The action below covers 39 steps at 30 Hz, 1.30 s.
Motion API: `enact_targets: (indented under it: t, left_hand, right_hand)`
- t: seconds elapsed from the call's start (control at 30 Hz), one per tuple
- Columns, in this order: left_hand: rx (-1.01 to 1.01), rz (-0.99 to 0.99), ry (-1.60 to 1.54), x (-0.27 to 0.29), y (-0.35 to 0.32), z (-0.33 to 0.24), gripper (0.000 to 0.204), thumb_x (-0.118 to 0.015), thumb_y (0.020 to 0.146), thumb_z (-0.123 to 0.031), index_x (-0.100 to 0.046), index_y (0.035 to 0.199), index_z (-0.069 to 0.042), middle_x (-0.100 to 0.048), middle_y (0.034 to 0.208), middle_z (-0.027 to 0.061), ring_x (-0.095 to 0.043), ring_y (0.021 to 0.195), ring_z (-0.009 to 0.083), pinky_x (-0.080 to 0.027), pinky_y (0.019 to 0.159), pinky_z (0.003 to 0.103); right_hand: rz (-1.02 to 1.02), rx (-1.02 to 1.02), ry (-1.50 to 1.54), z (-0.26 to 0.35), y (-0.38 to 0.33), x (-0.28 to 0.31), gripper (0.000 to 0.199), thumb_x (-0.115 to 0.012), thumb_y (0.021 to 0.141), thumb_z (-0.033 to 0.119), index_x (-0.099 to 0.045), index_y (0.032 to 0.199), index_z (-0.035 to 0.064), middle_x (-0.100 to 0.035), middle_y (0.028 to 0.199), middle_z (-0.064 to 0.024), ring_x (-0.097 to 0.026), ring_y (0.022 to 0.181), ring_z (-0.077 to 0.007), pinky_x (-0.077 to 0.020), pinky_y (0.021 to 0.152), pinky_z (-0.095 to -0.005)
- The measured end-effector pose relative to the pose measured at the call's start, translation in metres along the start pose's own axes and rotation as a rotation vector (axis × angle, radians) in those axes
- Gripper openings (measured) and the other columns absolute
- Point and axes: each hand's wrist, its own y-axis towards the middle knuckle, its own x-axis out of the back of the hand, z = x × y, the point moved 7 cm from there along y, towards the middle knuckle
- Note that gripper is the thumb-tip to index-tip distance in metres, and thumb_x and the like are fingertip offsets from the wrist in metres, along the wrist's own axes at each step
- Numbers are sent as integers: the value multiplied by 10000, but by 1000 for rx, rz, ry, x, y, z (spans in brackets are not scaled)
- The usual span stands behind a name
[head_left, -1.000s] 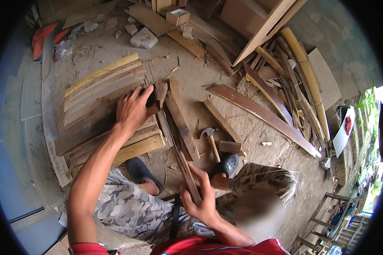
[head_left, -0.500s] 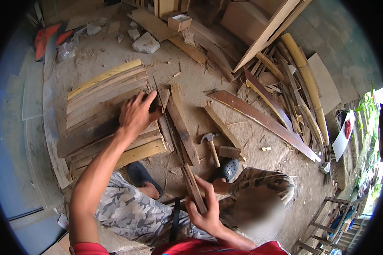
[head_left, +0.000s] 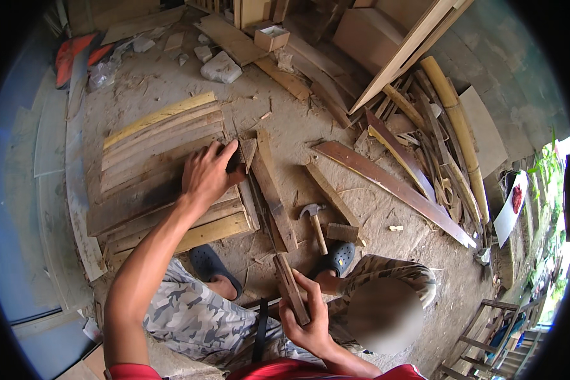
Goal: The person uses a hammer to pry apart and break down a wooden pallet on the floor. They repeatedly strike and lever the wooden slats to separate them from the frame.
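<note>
My right hand point(head_left: 307, 313) is wrapped round the wooden handle point(head_left: 291, 288) of a handsaw, low in front of me. Its thin blade point(head_left: 267, 225), seen almost edge-on, runs forward past the right end of a slatted wooden stack. My left hand point(head_left: 206, 172) bears down on a dark board point(head_left: 130, 208) of that stack, fingers curled over its right end, close beside the blade. What the fingertips touch is partly hidden. Lighter slats point(head_left: 161, 123) lie on the far side of the stack, and a yellowish beam point(head_left: 215, 231) lies at its near side.
A claw hammer point(head_left: 316, 228) and a small wood block point(head_left: 342, 232) lie right of the saw, near my shoe point(head_left: 341, 256). Loose planks point(head_left: 275, 196) and a long brown board point(head_left: 392, 190) lie beyond. Scrap wood and bamboo point(head_left: 453, 107) lean at the right. A stone point(head_left: 221, 68) sits farther off.
My right hand has drawn the saw slightly back toward me. My left hand keeps its place on the board. The whole view has shifted a little.
</note>
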Motion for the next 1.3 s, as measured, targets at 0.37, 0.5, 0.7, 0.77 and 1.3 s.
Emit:
enact_targets:
  t: [0.37, 0.5, 0.7, 0.77, 1.3]
  left_hand:
    - [-8, -12, -10, 1, 2, 1, 726, -772, 820, -409, -507, 1440, -139, -519, 1420, 241, -552, 1243, 416, -393, 1079, 528]
    - [-23, -79, 44, 1, 2, -1, 722, -782, 811, -382, -509, 1433, -138, -532, 1401, 245, -565, 1224, 416, -404, 1064, 529]
    - [-59, -85, 53, 1, 1, 8, 740, -808, 774, -331, -515, 1419, -114, -555, 1373, 242, -587, 1192, 406, -441, 1006, 503]
    - [-53, -67, 19, 3, 2, 3, 719, -800, 780, -329, -522, 1404, -107, -576, 1334, 238, -604, 1153, 409, -455, 976, 510]
    - [-91, -135, 44, 15, 0, -8, 646, -785, 802, -252, -535, 1362, -47, -604, 1235, 210, -633, 1051, 424, -517, 855, 511]
  right_hand:
    - [37, -52, 38, -4, 26, -11, 660, -629, 862, 19, -342, 1455, 45, -710, 926, -218, -735, 818, -345, -562, 704, -385]
    - [-17, 66, 34, -6, -2, 0, 643, -597, 849, -10, -370, 1449, 34, -698, 831, -126, -670, 717, -190, -524, 655, -308]
    - [-37, 45, 87, -3, 79, -29, 651, -615, 867, 25, -353, 1461, 80, -675, 824, -192, -688, 717, -338, -539, 647, -388]
    - [-29, 15, 112, -3, 63, -29, 626, -589, 875, 12, -369, 1458, 72, -660, 757, -153, -661, 650, -203, -514, 635, -325]
    - [-32, 145, 85, -16, 26, -19, 669, -620, 849, -3, -344, 1458, 20, -716, 967, -194, -739, 808, -287, -557, 731, -335]
